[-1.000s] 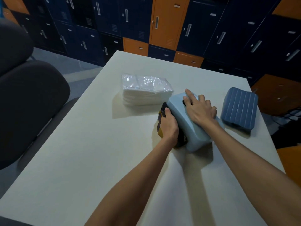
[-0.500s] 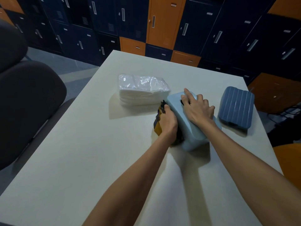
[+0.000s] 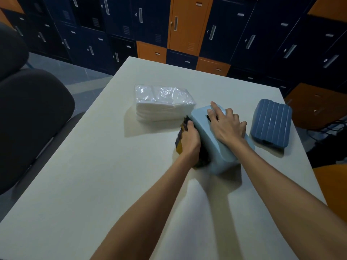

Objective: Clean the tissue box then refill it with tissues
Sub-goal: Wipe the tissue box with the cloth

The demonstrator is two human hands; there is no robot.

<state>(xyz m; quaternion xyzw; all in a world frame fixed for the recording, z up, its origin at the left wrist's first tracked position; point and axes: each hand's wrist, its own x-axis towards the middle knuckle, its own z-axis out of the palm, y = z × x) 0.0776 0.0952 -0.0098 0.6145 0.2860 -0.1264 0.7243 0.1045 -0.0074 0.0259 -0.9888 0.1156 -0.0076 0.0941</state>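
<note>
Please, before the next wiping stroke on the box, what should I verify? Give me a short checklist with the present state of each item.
1. Box steadied: the right hand lies flat on top of it. Ok.
2. Cloth in grip: the left hand holds it against the box's left side. Ok.
3. Tissues ready: the pack lies in its wrap on the table, behind and left of the box. Ok.
4. Lid out of the way: it lies right of the box, apart from it. Ok.
5. Box surface clean: cannot tell.
6. Box empty inside: hidden, cannot tell.
</note>
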